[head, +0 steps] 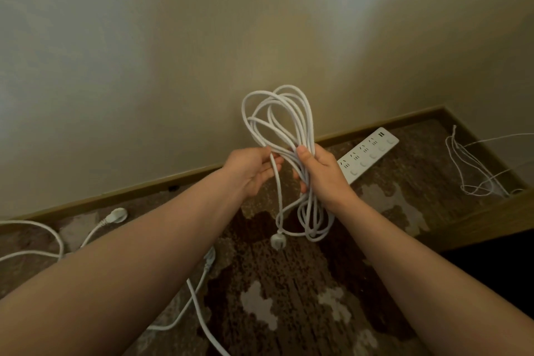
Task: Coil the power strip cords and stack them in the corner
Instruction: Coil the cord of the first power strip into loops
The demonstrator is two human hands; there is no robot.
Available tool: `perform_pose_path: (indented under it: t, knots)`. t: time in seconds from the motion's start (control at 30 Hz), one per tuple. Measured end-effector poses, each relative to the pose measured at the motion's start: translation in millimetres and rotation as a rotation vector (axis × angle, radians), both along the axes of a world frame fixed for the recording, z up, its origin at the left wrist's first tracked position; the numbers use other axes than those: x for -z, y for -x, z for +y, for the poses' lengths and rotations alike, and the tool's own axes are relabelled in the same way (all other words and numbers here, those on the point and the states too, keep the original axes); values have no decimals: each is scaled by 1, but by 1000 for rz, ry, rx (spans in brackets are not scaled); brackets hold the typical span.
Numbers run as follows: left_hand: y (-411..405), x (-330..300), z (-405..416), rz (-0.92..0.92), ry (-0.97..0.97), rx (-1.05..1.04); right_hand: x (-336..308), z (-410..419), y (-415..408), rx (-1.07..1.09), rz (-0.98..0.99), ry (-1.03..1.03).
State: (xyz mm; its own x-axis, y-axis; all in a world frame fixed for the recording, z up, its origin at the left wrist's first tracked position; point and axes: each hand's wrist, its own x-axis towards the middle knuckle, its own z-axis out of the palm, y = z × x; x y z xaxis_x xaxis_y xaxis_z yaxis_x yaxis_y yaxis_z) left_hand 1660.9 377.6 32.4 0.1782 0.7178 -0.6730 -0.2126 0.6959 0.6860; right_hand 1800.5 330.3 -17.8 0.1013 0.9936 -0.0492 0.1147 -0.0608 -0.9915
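A white power cord [286, 121] is gathered into several long loops held up in front of the wall. My right hand [323, 173] grips the bundle around its middle, thumb on top. My left hand [251, 170] pinches one strand of the same cord at the bundle's left side. The cord's plug [276, 241] dangles below the loops. Its white power strip [368, 154] lies on the carpet along the baseboard, partly hidden behind my right hand.
Other white cords lie loose on the patterned carpet at the left, with one plug [117, 215] near the baseboard and another [209, 257] by my left forearm. A thin white cable tangle [474, 170] sits in the right corner beside a wooden ledge [476, 220].
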Motion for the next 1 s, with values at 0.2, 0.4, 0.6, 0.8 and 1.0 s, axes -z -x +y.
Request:
perform_pose_path:
  t: [0.2, 0.4, 0.6, 0.8, 1.0]
  knots:
    - [2, -8, 9, -36, -34, -63, -4, 3, 2, -103, 48, 77]
    - [5, -21, 9, -249, 106, -98, -3, -1, 7, -196, 106, 107]
    - [-1, -13, 9, -96, -108, 16, -3, -1, 16, -312, 125, 130]
    - [-5, -10, 11, 130, -272, 178, -1, -2, 13, -334, -23, 142]
    - [-12, -7, 17, 159, -260, 179, -7, -10, 13, -328, -345, 112]
